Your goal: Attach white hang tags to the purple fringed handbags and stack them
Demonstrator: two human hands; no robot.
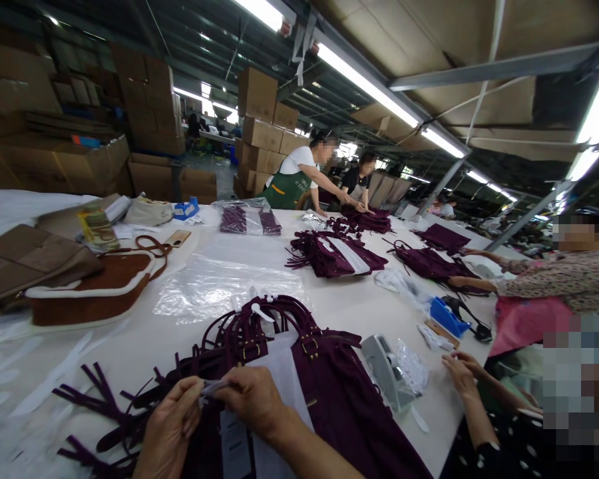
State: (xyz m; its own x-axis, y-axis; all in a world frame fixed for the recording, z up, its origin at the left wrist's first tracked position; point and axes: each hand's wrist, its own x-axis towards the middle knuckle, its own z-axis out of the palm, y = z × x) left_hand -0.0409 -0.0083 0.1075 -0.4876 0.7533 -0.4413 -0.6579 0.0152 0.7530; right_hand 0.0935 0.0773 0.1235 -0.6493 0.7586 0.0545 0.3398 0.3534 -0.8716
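A dark purple handbag (349, 392) with fringed straps and gold buckles lies on the table in front of me. White tissue paper (284, 362) runs over its middle and a white fastener (262, 311) sits at its handles. Above the bag, my left hand (172, 422) and my right hand (257, 399) pinch a thin greyish-white strip (210, 387), one at each end; its exact kind is unclear. Beneath my right hand, a printed tag (235, 444) rests against the bag.
Clear plastic bags (224, 286) lie beyond the handbag. A brown bag (92, 293) is at left, with a phone (178, 238) beyond. A grey tape dispenser (389, 372) and blue tray (448, 317) stand at right. Co-workers' hands (462, 372) are nearby; more purple bags (329, 256) lie farther off.
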